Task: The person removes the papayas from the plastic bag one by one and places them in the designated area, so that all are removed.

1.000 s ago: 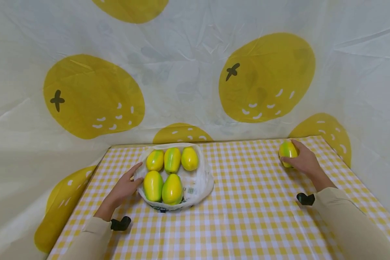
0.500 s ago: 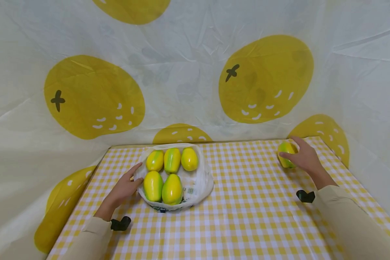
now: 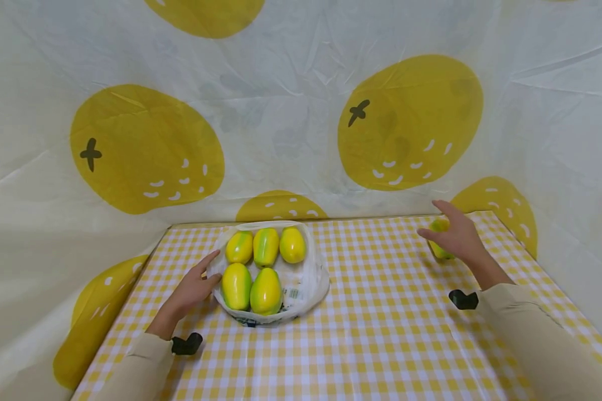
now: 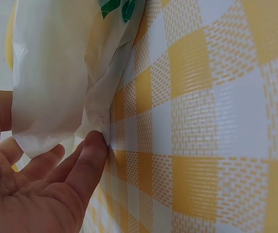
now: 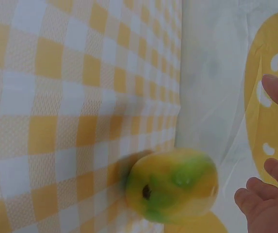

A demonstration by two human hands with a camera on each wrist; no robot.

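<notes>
A yellow-green fruit like a small papaya (image 3: 438, 249) lies on the table at the back right. My right hand (image 3: 459, 236) is just above it, with thumb and fingers spread and nothing between them. The right wrist view shows the fruit (image 5: 173, 185) blurred, apart from the fingertips. At the left, a white plastic bag (image 3: 311, 278) lies with its mouth wide, and several matching fruits (image 3: 266, 291) rest inside in two rows. My left hand (image 3: 193, 287) rests at the bag's left rim; its relaxed fingers touch the plastic side (image 4: 51, 82) in the left wrist view.
A yellow-and-white checked cloth (image 3: 376, 312) covers the table. Close behind the table's back edge hangs a pale curtain (image 3: 286, 111) printed with big yellow fruits. Small black wrist pieces (image 3: 187, 345) stick out beside both sleeves.
My right hand has let go of the fruit at the back right and shifted slightly up and left, fingers spreading. The left hand and the bag have stayed in place.
</notes>
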